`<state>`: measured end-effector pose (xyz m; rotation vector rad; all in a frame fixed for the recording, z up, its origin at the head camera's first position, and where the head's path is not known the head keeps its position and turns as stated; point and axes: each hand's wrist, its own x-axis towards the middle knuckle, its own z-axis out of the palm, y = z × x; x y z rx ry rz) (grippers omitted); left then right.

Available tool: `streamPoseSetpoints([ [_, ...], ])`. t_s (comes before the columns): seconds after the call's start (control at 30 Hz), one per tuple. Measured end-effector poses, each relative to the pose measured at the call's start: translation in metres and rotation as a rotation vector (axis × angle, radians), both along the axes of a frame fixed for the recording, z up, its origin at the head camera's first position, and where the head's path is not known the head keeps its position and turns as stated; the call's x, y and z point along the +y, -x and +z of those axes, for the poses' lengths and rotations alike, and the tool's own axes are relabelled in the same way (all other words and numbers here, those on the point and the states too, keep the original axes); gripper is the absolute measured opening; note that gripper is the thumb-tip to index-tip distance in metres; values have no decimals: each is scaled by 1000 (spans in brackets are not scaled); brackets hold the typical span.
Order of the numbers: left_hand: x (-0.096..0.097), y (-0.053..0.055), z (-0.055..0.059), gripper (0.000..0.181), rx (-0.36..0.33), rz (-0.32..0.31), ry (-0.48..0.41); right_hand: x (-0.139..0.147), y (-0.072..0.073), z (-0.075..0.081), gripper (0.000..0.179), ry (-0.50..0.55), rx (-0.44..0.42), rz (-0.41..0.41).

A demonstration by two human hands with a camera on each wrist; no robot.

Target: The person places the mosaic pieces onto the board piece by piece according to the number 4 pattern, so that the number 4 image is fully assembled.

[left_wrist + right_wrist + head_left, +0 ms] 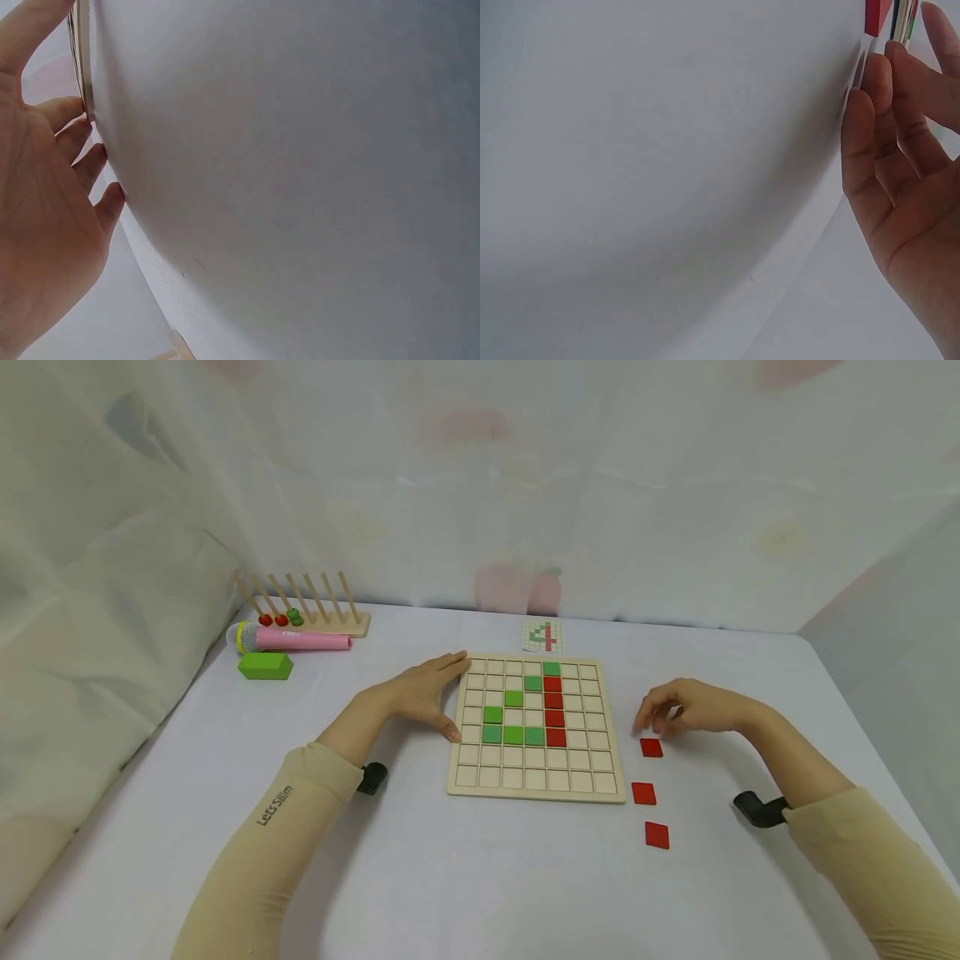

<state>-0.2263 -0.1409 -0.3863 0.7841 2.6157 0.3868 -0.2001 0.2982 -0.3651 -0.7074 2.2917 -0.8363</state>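
A wooden grid board point(536, 783) lies on the white table, with several green tiles point(513, 698) and a column of red tiles point(554, 718) set in its squares. My left hand point(422, 692) rests along the board's left side, thumb and fingers spread against the frame; the left wrist view shows its fingertips point(84, 112) at the edge. Right of the board, my right hand point(688, 706) is low over the table with bent fingers and nothing visible in them. Just below those fingertips lies a loose red tile point(651, 748), also seen in the right wrist view.
Two more red tiles point(643, 793) lie nearer the front. Behind the board is a small pattern card point(542, 636). At the back left are a pegged wooden stand point(358, 625) with small red and green pieces, a pink toy microphone point(300, 639) and a green block point(265, 667).
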Motion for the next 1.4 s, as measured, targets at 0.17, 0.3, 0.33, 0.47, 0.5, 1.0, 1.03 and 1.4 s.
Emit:
streamPoseSetpoints([
  [0.17,0,0,0,128,-2,0,-1,2,-3,-1,35,1,-22,-3],
  [0.3,0,0,0,128,-2,3,3,1,-4,-1,38,-5,-29,0],
  [0.33,0,0,0,128,-2,4,3,0,-4,-2,38,-9,-31,2],
  [0.47,0,0,-1,128,-2,7,3,-1,-5,-3,39,-17,-36,10],
  [0.5,0,0,-1,128,-3,8,3,-1,-5,-4,39,-17,-38,11],
  [1.0,0,1,1,129,-12,14,10,-3,-6,-7,37,-16,-43,11],
  [1.03,0,1,0,129,-12,15,10,-3,-5,-7,36,-20,-42,10],
  [1.4,1,-1,1,129,-17,15,18,-3,-5,-9,32,-65,-11,11],
])
